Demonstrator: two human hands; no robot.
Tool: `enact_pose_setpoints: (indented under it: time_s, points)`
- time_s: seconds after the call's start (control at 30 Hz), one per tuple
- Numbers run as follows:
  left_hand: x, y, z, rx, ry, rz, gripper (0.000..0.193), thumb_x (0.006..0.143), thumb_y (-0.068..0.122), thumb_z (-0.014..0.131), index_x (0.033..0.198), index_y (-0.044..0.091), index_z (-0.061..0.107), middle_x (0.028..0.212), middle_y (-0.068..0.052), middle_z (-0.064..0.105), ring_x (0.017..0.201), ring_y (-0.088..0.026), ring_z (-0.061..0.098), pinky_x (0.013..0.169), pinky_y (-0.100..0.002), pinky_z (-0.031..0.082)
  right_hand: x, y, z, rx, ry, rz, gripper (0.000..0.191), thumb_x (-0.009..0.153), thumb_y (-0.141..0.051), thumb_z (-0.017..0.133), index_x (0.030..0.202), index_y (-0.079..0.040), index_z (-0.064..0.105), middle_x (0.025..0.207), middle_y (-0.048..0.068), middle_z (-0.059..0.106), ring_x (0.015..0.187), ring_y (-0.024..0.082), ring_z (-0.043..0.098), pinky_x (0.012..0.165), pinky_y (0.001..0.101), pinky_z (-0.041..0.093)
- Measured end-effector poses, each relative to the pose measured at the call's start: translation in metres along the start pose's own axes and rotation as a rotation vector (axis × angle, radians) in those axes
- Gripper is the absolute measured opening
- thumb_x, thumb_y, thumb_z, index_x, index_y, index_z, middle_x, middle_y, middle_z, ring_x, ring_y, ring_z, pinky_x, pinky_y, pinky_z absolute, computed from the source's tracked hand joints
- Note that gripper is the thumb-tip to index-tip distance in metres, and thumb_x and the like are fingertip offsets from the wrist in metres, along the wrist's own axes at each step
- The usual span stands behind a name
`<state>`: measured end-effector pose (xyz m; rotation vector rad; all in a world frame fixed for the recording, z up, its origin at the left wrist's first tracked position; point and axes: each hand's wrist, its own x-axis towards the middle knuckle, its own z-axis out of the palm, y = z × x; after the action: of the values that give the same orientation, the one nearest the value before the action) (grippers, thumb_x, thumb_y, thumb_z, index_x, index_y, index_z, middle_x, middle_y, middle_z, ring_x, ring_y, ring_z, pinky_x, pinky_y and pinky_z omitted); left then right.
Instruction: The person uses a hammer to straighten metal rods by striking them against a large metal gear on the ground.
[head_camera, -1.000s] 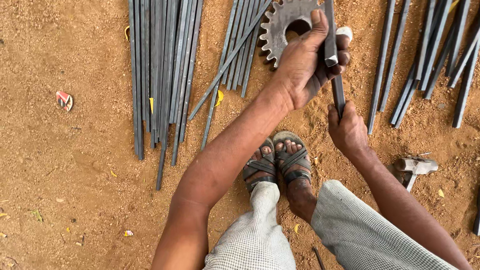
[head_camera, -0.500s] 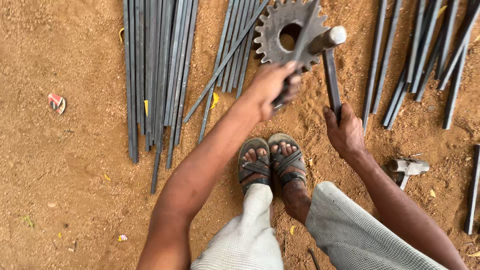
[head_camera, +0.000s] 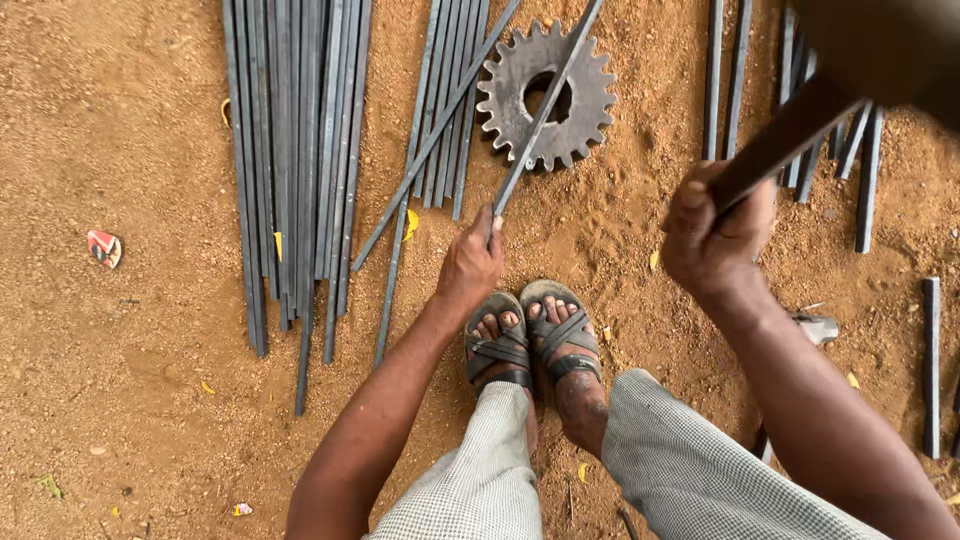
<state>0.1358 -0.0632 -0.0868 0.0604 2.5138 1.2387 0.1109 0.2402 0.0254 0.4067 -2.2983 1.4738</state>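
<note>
My left hand (head_camera: 470, 262) grips the near end of a thin flat steel rod (head_camera: 545, 105). The rod runs up and away across a toothed steel gear (head_camera: 547, 95) that lies flat on the sandy ground. My right hand (head_camera: 715, 235) is raised at the right and closed on a dark bar-like handle (head_camera: 790, 135). That handle slants up to a dark blurred mass in the top right corner; I cannot make out its head. My sandalled feet (head_camera: 530, 335) rest just below the left hand.
A wide bundle of long steel rods (head_camera: 290, 170) lies at the left, and a smaller bundle (head_camera: 450, 110) beside the gear. More rods (head_camera: 800, 90) are at the right, with a short bar (head_camera: 932, 365) at the far right. A grey metal piece (head_camera: 820, 327) and a red scrap (head_camera: 103, 247) lie on the ground.
My left hand has drawn back from above the gear toward my feet and now holds a rod lying across the gear. My right hand has risen to the right with a dark handle.
</note>
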Motion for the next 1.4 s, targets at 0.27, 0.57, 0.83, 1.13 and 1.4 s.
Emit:
enact_pose_setpoints:
  time_s: [0.27,0.57,0.83,1.13,1.4]
  points:
    - [0.0,0.007,0.001,0.044,-0.018,-0.07,0.048,0.106,0.013,0.049,0.15,-0.005,0.042,0.067,-0.012,0.064,0.042,-0.012,0.055,0.026,-0.025,0.043,-0.021,0.005,0.038,-0.512,-0.456,0.706,0.033,0.114,-0.032,0.045,0.095,-0.005,0.047,0.063,0.013,0.057,0.035,0.015,0.043,0.02,0.0333,0.037]
    - [-0.006,0.05,-0.009,-0.597,-0.066,-0.264,0.042,0.109,0.027,0.05,0.143,0.004,0.058,0.079,-0.004,0.063,0.046,-0.009,0.05,0.031,-0.024,0.043,-0.073,0.024,0.034,-0.566,-0.484,0.783,0.032,0.115,-0.033,0.039,0.097,-0.007,0.048,0.063,0.012,0.057,0.036,0.013,0.041,0.022,0.0326,0.038]
    - [0.033,0.169,-0.053,-1.599,-0.375,-0.311,0.032,0.12,0.021,0.04,0.133,-0.003,0.055,0.102,-0.017,0.075,0.078,-0.021,0.071,0.069,-0.036,0.06,-0.077,0.027,0.038,-0.553,-0.479,0.845,0.031,0.113,-0.032,0.044,0.098,-0.005,0.047,0.059,0.009,0.055,0.036,0.013,0.043,0.025,0.0344,0.04]
    - [0.063,0.18,-0.068,-1.676,-0.366,-0.019,0.049,0.114,0.039,0.051,0.134,-0.006,0.057,0.116,-0.021,0.074,0.094,-0.024,0.075,0.082,-0.034,0.066,-0.078,0.029,0.037,-0.563,-0.499,0.836,0.03,0.115,-0.031,0.043,0.101,-0.005,0.047,0.063,0.01,0.055,0.038,0.016,0.046,0.025,0.0361,0.043]
    - [0.067,0.173,-0.061,-1.704,-0.384,0.119,0.047,0.116,0.041,0.051,0.129,-0.004,0.056,0.116,-0.02,0.073,0.099,-0.023,0.076,0.086,-0.035,0.067,-0.08,0.03,0.04,-0.628,-0.495,0.846,0.033,0.116,-0.034,0.046,0.102,-0.003,0.047,0.064,0.013,0.061,0.04,0.017,0.054,0.029,0.0366,0.048]
